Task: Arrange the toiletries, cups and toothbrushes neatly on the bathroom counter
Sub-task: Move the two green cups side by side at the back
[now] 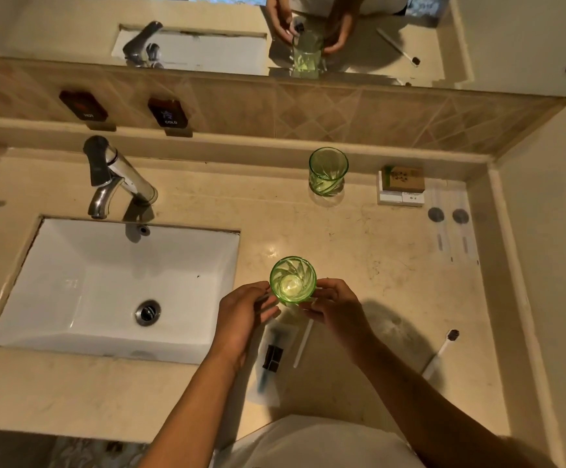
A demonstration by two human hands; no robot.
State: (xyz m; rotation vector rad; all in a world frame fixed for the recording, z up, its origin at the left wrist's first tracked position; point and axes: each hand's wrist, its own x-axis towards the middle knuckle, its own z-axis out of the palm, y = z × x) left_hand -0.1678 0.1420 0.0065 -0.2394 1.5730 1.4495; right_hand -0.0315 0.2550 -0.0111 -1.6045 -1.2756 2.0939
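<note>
Far to the left of my hands the chrome tap (116, 177) stands over the white sink (72, 282), which is sunk into the desk (359, 238) just beside my left wrist. My left hand (241, 315) curls its fingers against the left side of a green glass cup (292, 280), and my right hand (337, 307) closes on the opposite side, so I hold the cup upright between both hands; I cannot tell whether its base touches the desk. My right hand also pinches a thin white stick (303, 342) that slants down and back toward me. Below and between my hands lies a clear packet (273, 359) with a dark item and a bluish handle inside, flat on the desk. Well ahead of my hands and a little to the right, a second green cup (328, 175) stands upright near the back ledge. Further right of it sits a small stack of boxes (402, 185), a brown one on top of white ones. Just right of those lie two long wrapped sachets (452, 228) side by side. Off to the right of my right forearm, a white toothbrush (441, 352) with a dark head lies bare on the desk.
</note>
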